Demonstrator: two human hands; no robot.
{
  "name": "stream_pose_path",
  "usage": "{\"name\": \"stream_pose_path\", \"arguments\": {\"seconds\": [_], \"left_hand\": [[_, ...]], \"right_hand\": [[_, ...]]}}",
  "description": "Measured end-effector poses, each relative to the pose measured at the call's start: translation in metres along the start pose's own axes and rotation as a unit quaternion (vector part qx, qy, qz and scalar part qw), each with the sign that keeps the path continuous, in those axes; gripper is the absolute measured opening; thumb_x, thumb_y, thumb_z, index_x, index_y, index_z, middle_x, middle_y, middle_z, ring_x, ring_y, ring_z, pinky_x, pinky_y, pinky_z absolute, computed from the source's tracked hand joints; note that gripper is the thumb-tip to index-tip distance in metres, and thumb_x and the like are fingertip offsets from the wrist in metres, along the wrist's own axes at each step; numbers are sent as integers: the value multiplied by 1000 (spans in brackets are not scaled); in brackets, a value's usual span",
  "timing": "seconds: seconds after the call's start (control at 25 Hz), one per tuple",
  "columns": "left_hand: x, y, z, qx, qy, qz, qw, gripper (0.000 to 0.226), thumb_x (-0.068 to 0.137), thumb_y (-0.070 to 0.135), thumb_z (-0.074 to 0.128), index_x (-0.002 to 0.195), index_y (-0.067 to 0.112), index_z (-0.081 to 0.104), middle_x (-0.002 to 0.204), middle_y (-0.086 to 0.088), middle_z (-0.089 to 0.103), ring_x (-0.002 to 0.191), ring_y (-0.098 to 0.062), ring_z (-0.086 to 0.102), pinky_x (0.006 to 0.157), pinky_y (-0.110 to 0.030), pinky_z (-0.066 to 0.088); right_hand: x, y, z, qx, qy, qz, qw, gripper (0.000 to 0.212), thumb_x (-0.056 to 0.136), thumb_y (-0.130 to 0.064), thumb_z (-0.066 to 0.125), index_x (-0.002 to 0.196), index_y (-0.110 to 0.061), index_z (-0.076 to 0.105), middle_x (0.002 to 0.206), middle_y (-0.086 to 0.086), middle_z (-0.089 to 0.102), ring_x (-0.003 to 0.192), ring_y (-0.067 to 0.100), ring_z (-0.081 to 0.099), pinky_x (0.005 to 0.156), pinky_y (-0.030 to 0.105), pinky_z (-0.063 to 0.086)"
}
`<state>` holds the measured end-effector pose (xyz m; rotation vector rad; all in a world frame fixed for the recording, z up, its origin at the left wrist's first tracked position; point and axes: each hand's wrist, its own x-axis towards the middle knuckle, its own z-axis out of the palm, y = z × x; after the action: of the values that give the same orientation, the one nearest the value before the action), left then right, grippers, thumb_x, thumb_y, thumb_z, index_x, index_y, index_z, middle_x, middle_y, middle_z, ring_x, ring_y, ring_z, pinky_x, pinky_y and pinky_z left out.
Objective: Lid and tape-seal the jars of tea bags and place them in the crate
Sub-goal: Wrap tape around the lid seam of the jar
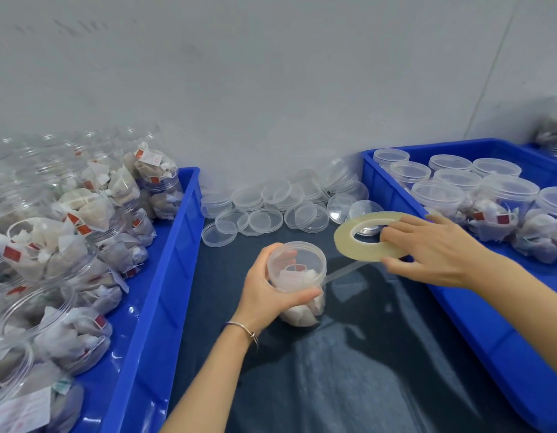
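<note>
A clear lidded jar (297, 284) of tea bags is being held at the middle of the dark table (349, 370), tilted slightly, its base resting on or just above the surface; which of the two cannot be told. The jar is being gripped by the left hand (268, 292), fingers and thumb curled round its side just below the clear lid (296, 260). A bracelet (243, 328) is being worn on the left wrist.

A flat roll of clear tape (369, 235) is being held just beside the jar, up and to its right, by the right hand (436, 248); the fingers are being pressed over the roll's far edge and the thumb under its near edge, so the roll is pinched. A strip of tape (343, 271) is being stretched from the roll to the jar's side near the lid seam.

Behind the jar, a heap of loose lids (271, 204) is lying against the wall (271, 73). To the left, a blue crate (164, 276) is holding open jars (74, 232) overfilled with tea bags. To the right, a second blue crate (458, 307) is holding lidded jars (477, 198) standing upright in rows.
</note>
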<state>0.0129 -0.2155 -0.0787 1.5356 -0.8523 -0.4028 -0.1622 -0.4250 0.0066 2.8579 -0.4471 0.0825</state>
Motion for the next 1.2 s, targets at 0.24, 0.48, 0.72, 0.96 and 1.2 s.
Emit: {"name": "stream_pose_path", "arguments": {"seconds": [0.24,0.48,0.72,0.96,1.2], "left_hand": [[-2,1,-6,3,-52,-3,999,78,48,11,88,118,22,54,110,14,66,104,-1,62,84,-12,45],[-5,7,-10,-2,-125,-12,992,91,46,22,87,128,14,50,129,4,58,118,-7,55,94,-18,43],[-1,12,-16,10,-173,-44,984,99,51,16,86,137,29,39,138,0,44,121,-5,52,96,-20,45],[0,8,-27,-60,-165,-70,982,85,60,-6,80,127,22,35,126,-7,57,118,-13,58,91,-27,49],[-2,16,-31,-8,-153,-69,986,62,76,1,73,127,22,46,127,4,53,114,-1,55,86,-16,49]], "right_hand": [[1,11,0,-36,12,30,999,61,83,-58,-1,106,-29,47,104,-17,46,106,7,41,95,29,33],[30,-16,22,24,-22,52,998,42,97,-54,18,111,-22,42,119,-9,47,115,13,41,82,34,43],[52,-43,33,103,9,54,993,46,97,-54,21,110,-17,46,123,-4,48,113,16,42,68,32,44],[55,-54,39,128,9,46,991,44,97,-54,23,106,-18,46,117,-4,50,111,15,42,66,29,36],[55,-65,34,115,8,47,992,45,97,-55,20,104,-19,45,112,-4,49,103,15,41,69,33,35]]}}
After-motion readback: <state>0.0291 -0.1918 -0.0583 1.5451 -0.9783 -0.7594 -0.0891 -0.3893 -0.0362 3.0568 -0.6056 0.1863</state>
